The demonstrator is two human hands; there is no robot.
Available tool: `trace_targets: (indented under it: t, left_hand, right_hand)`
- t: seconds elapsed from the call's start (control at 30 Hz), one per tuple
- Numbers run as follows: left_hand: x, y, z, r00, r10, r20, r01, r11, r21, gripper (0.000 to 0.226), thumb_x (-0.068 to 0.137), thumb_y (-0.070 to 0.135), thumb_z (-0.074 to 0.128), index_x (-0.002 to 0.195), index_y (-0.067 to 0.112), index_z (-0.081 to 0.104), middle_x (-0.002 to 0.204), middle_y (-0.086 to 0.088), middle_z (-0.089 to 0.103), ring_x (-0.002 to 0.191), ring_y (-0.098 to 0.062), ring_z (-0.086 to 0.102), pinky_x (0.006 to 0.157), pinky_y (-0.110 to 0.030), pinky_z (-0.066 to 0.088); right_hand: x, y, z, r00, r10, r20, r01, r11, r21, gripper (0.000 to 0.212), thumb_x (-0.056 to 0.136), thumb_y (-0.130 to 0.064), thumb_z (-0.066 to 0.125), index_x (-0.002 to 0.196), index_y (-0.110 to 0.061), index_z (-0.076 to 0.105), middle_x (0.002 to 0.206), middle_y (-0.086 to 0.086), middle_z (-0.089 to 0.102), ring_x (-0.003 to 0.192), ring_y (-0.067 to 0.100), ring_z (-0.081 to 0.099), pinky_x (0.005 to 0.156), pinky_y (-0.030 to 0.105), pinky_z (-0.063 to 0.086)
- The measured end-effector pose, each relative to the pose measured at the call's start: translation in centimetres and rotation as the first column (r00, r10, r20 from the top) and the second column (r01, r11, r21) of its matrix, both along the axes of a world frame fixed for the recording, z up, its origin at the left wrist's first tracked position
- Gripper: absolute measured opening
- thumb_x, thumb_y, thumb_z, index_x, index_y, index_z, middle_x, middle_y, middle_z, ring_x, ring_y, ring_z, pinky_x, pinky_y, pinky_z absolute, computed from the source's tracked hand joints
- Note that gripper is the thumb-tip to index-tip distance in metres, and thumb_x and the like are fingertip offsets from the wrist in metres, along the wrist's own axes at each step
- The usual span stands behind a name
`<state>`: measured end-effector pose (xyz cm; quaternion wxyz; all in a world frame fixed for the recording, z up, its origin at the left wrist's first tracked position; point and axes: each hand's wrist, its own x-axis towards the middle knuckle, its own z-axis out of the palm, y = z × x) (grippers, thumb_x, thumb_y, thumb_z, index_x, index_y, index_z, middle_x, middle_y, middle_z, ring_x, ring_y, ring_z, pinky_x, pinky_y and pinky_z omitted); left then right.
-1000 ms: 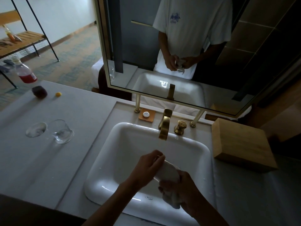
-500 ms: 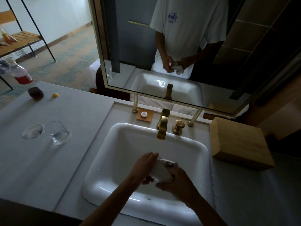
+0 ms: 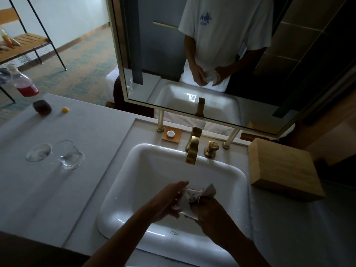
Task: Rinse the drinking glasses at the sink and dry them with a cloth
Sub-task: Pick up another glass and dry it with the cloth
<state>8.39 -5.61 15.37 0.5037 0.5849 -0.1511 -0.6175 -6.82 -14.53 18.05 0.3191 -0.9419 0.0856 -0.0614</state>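
Both hands' fingers (image 3: 181,186) grip what looks like a cloth-wrapped glass (image 3: 189,199) over the sink (image 3: 134,189).

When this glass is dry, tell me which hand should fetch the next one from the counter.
Left, I think. The two glasses stand on the counter left of the sink, on the left hand's side. The right hand grips the cloth and would have to cross over.

Grey counter (image 3: 81,189): two glasses (image 3: 68,155) left of sink (image 3: 154,151), wooden box (image 3: 285,170) right, bottle (image 3: 24,83) far-left.
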Motion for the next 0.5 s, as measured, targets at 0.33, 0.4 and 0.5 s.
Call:
trace_targets:
  t: [0.33,0.4,0.5]
  left_hand:
    - [-1.7,0.2,-0.7,0.789,0.205,0.579,-0.033,0.956,-0.293,0.025,0.097,0.037,0.056,0.095,0.013,0.062,0.084,0.000,0.063,0.072,-0.011,0.062,0.048,-0.018,0.044]
    - [-1.4,0.3,-0.3,0.847,0.205,0.490,-0.050,0.949,-0.311,0.032,0.092,0.040,0.055,0.098,0.010,0.062,0.090,-0.011,0.064,0.073,-0.016,0.065,0.045,-0.022,0.045]
    - [-0.4,0.1,0.5,0.975,0.108,0.195,-0.066,0.976,-0.206,0.044,0.092,0.049,0.058,0.097,0.006,0.062,0.096,-0.023,0.064,0.076,-0.027,0.066,0.047,-0.028,0.048]
  right_hand:
    - [-0.3,0.5,-0.9,0.887,-0.284,-0.364,0.416,0.151,0.897,0.026,0.071,-0.001,0.080,0.096,-0.006,0.074,0.083,0.019,0.073,0.072,0.032,0.068,0.063,0.039,0.051]
    - [-0.4,1.0,-0.9,0.894,-0.325,-0.308,0.427,0.412,0.805,0.025,0.074,-0.004,0.078,0.096,-0.013,0.074,0.078,0.007,0.074,0.061,0.016,0.066,0.049,0.025,0.047]
    - [-0.7,0.8,-1.1,0.946,-0.302,-0.115,0.323,0.867,0.380,0.022,0.079,-0.003,0.070,0.094,-0.018,0.075,0.092,-0.005,0.070,0.073,0.001,0.062,0.062,0.024,0.049]
